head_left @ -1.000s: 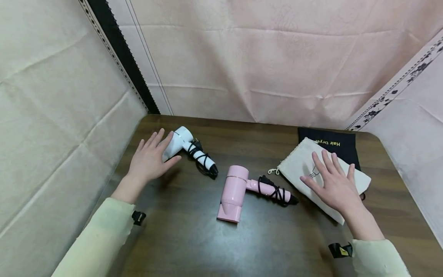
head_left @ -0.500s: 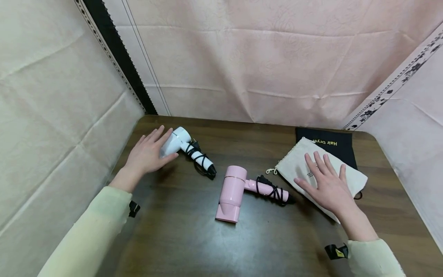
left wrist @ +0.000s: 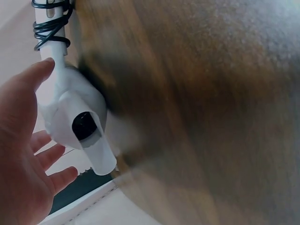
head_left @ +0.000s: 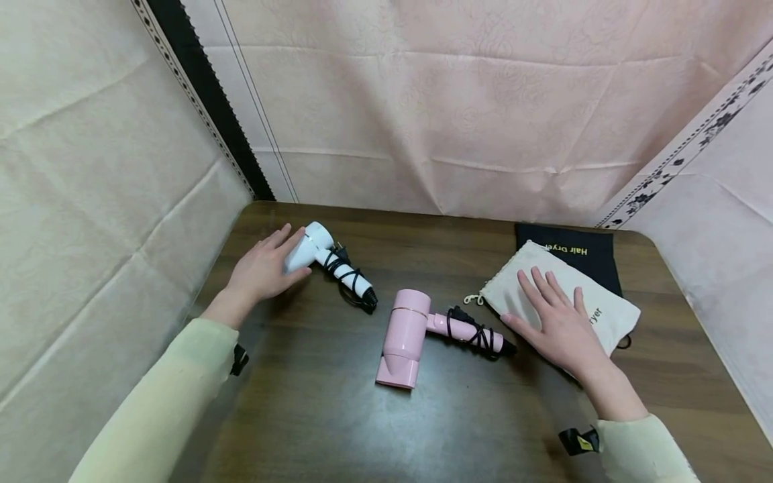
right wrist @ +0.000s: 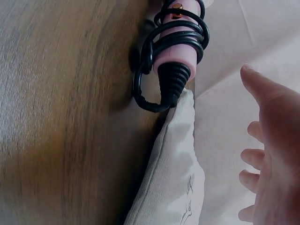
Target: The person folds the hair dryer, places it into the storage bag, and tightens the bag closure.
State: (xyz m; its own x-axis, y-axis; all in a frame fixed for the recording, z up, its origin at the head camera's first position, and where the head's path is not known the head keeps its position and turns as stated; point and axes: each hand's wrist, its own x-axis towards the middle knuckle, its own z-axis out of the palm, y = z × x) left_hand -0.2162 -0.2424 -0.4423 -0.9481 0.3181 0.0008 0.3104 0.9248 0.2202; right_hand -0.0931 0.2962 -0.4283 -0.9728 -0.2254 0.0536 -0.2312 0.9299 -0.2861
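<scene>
A white hair dryer point(head_left: 313, 243), its black cord wound round the handle, lies at the back left of the table. My left hand point(head_left: 258, 274) is beside its body with fingers spread, and in the left wrist view the thumb overlaps the base of the handle. On the right, my right hand point(head_left: 560, 335) is over a white drawstring bag point(head_left: 612, 312), fingers straight and apart; the right wrist view shows it holding nothing. A pink hair dryer point(head_left: 406, 335) with a corded handle lies between the hands, its handle end pointing toward the bag.
Under the bag's far edge lies a black pouch point(head_left: 598, 268) lettered "Hair Dryer". All of it sits on a brown wooden table point(head_left: 338, 416) with rounded far corners. Pale cloth point(head_left: 483, 121) hangs behind and at both sides.
My right hand has shifted left across the bag, uncovering some of its print. My left hand has moved only slightly beside the white hair dryer. Both hair dryers lie where they were.
</scene>
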